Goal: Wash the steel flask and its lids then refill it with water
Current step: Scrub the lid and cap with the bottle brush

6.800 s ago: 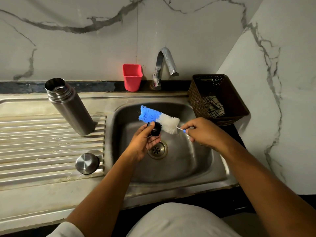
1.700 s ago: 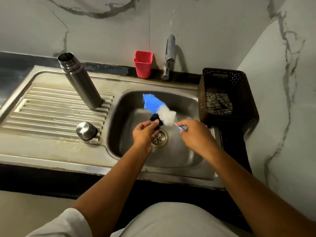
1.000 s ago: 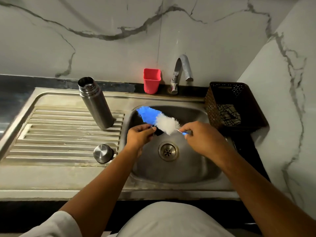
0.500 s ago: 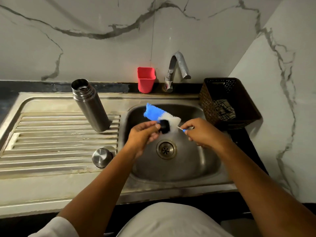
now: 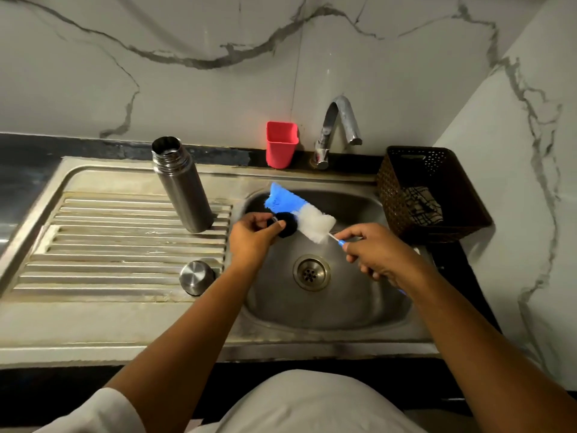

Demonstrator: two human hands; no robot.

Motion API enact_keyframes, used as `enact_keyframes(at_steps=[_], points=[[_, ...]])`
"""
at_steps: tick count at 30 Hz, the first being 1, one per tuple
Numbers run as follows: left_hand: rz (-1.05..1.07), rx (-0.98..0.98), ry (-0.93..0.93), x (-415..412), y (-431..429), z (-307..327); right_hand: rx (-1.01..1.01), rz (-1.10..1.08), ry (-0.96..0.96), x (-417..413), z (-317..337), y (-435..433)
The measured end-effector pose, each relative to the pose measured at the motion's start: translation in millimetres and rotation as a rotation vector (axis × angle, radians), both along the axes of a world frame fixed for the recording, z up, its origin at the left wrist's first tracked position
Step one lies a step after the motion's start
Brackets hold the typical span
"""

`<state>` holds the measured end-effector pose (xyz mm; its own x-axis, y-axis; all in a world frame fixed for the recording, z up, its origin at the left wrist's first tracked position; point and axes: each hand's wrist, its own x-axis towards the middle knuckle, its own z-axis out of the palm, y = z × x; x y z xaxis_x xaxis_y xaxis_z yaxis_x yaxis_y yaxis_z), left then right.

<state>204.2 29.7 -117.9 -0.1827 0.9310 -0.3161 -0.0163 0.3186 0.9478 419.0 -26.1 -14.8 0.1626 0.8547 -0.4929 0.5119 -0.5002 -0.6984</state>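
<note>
Brush [image 5: 301, 212] touches the black lid [image 5: 287, 225] — left hand [image 5: 249, 242] pinches it, right hand [image 5: 377, 254] clasps the brush.

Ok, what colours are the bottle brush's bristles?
Blue at the tip, white nearer the handle, on the bottle brush in the head view.

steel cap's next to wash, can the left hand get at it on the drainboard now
Probably yes for reach: the steel cap lies uncovered near the left hand, but that hand is holding the black lid.
</note>
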Motion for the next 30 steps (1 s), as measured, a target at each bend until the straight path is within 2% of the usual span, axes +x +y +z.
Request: enact_keyframes(at_steps=[2,5,9,14,24,30], points=[[-0.053,0.087,0.217,-11.7,-2.9,4.2,-0.027,-0.057,0.055,-2.7,-6.3,2.6],[-0.037,0.175,0.395,-31.9,-5.6,8.4,-0.079,-0.15,0.178,-15.0,-21.7,6.9],[0.024,0.16,0.581,-67.8,-11.0,12.5,-0.131,-0.218,0.317,-32.4,-32.7,10.7],[0.017,0.1,0.787,-103.3,-10.5,7.8,-0.121,-0.194,0.318,-49.9,-31.8,12.4],[-0.006,0.098,0.917,-109.7,-6.9,2.3,-0.109,-0.187,0.283,-59.6,-35.0,9.9],[0.032,0.092,0.892,-113.0,-16.6,-2.9,-0.117,-0.169,0.278,-55.6,-35.6,10.5]])
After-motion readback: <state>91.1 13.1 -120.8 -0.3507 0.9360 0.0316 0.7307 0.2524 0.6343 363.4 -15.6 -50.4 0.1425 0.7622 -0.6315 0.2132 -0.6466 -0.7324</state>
